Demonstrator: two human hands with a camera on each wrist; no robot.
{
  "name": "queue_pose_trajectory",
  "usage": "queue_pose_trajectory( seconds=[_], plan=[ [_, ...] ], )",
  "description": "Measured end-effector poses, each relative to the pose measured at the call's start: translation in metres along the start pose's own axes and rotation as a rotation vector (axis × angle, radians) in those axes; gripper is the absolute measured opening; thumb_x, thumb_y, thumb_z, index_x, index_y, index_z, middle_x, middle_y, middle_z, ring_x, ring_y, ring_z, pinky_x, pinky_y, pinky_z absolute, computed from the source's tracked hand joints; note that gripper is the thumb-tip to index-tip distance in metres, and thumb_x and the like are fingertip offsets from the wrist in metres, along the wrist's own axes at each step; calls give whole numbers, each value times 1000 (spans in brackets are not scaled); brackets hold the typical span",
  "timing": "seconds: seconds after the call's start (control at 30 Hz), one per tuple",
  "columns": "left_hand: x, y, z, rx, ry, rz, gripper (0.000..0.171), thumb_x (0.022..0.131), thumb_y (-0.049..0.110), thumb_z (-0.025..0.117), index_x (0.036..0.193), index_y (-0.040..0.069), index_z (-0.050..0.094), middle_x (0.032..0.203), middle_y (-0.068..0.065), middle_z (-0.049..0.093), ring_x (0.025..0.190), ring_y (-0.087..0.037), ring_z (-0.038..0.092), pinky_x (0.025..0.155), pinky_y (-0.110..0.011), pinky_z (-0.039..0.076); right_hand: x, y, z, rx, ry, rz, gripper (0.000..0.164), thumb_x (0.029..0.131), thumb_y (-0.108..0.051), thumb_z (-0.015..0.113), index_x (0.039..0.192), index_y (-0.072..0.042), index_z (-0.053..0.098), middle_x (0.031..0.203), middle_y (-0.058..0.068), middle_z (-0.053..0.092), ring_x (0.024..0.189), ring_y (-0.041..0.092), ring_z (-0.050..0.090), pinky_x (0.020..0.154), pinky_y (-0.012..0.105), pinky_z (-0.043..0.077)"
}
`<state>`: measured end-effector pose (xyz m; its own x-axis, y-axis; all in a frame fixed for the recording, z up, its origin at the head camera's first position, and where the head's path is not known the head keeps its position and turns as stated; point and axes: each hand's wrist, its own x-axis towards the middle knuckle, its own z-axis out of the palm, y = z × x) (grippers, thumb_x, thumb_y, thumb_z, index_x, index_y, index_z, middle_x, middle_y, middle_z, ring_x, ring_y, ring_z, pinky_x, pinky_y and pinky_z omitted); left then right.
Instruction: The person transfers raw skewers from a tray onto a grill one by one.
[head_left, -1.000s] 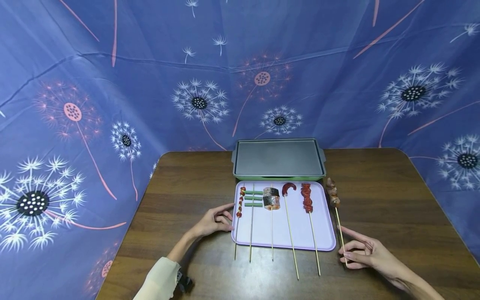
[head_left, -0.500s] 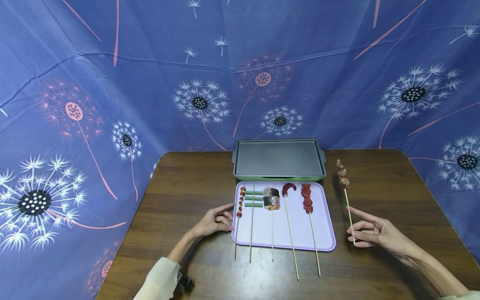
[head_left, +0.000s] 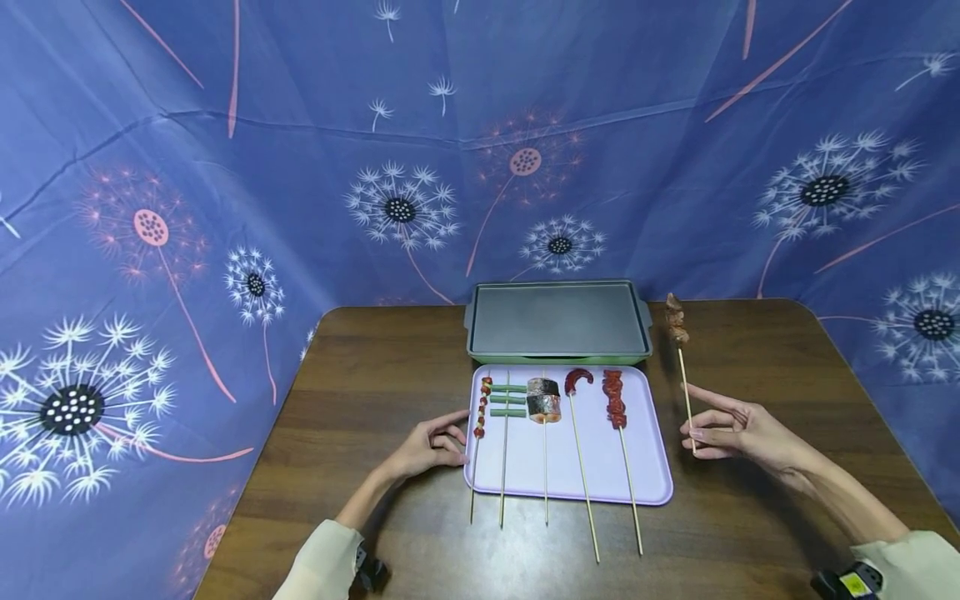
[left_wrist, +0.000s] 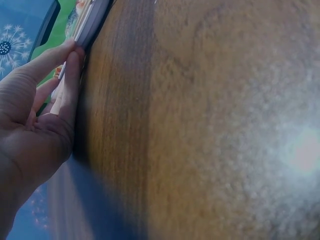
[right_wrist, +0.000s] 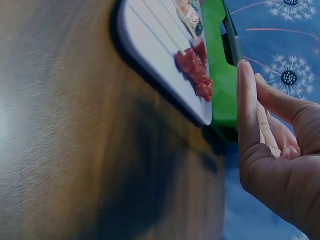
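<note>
To the right of the tray (head_left: pixel 603 467) in my head view, I see the right hand (head_left: pixel 731 429) gripping the brown meat skewer (head_left: pixel 676 323), its stick pinched between thumb and fingers. The meat end points away from the person, near the right side of the dark griddle (head_left: pixel 555 318). The left hand (head_left: pixel 427 446) touches the tray's left edge with straight index finger and thumb; whether it pinches the rim or only rests against it, I cannot tell. Five skewers lie side by side on the tray, sticks overhanging its near edge: from the left, a red-and-yellow skewer (head_left: pixel 481 408), a green skewer (head_left: pixel 507 400), a fish skewer (head_left: pixel 543 400), a curled dark-red skewer (head_left: pixel 576 382) and a red meat skewer (head_left: pixel 615 400).

From the left wrist, I get that hand's index finger and thumb tips close together at the tray's rim, with the wooden table (left_wrist: pixel 190 120) filling most of my view.

From the right wrist, the index finger and thumb reach forward, and the pinched stick is hidden from me. Beyond the tray's corner stands the griddle's green base (right_wrist: pixel 223 95); a dark shadow falls across the table.
</note>
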<state>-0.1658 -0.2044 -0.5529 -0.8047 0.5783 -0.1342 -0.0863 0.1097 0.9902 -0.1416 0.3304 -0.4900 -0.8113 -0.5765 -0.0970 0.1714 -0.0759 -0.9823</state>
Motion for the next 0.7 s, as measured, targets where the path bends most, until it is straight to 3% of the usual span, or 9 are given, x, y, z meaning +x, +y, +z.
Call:
queue_pose_trajectory(
  seconds=[0.2, 0.5, 0.7],
  plan=[
    [2, 1, -2, -6, 12, 7, 78, 87, -10, 73, 155, -5, 36, 117, -39, 56, 85, -5, 71, 80, -18, 58, 24, -13, 2, -33, 40, 46, 63, 101, 7, 54, 138, -43, 51, 110, 4, 76, 102, 20, 75, 87, 36, 62],
    [2, -2, -2, -6, 12, 7, 78, 86, -8, 75, 154, -6, 36, 115, -34, 59, 86, -5, 71, 81, -18, 57, 51, -17, 5, 17, 64, 137, 55, 100, 1, 59, 135, -41, 54, 107, -1, 76, 101, 12, 74, 90, 35, 61],
    [1, -3, 0, -3, 13, -2, 77, 87, -5, 77, 154, -5, 38, 117, -36, 59, 86, -8, 72, 80, -18, 57, 59, -14, 7, 87, 89, 159, 54, 100, 1, 60, 143, -32, 53, 109, 3, 77, 102, 14, 75, 92, 34, 60]
  ],
)
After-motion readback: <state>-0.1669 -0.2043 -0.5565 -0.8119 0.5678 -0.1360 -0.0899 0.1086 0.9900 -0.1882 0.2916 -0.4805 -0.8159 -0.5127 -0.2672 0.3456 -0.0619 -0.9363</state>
